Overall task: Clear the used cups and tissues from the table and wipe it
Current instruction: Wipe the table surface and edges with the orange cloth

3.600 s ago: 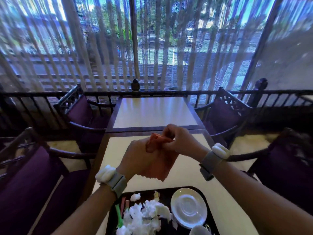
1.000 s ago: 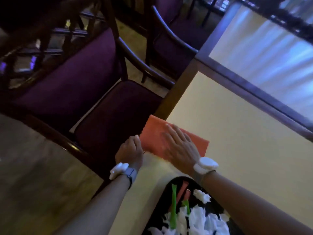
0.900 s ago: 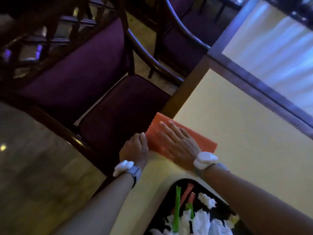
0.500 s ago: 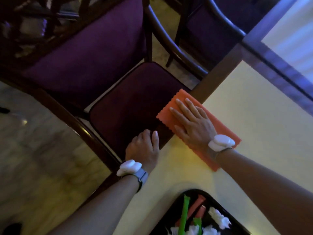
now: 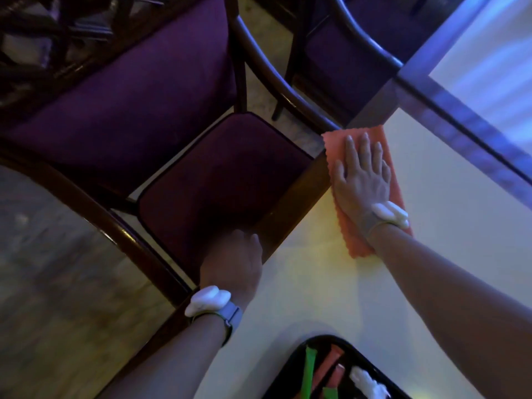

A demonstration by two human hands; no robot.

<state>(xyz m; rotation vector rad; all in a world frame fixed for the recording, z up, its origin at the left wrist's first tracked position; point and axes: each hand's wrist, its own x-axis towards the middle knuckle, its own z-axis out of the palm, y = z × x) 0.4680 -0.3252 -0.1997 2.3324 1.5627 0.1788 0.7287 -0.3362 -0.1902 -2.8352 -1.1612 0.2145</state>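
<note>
Marble floor (image 5: 57, 283), pale and blurred, fills the part of my feed beyond the table's left edge. The table (image 5: 331, 298) comes next in size, a cream top with a dark wooden border, and I place everything else by it. A second table (image 5: 489, 67) butts against its far edge, glaring blue-white. A purple chair (image 5: 224, 182) with a dark wood frame stands just off the table's left edge, its seat close against the border. Another chair (image 5: 345, 53) of the same kind stands further along that side.

A black tray (image 5: 288, 367) sits at the table's near edge, cut off by the bottom of my picture. An orange cloth (image 5: 334, 151) lies flat at the table's far left corner, one end reaching the border there. The right hand (image 5: 362, 182) lies palm-down on the cloth, fingers straight and slightly spread, pressing it to the top and gripping nothing. The left hand (image 5: 233, 263) rests on the table's left edge, between that corner and the tray, with the thumb on top. Its fingers dip over the border into shadow, and I cannot tell whether they clasp the wood.

White wrist units (image 5: 207, 300) on grey bands sit on both arms. On the tray lie crumpled white tissues (image 5: 368, 381), a green sachet (image 5: 309, 367) and reddish sachets (image 5: 331, 361) beside it.
</note>
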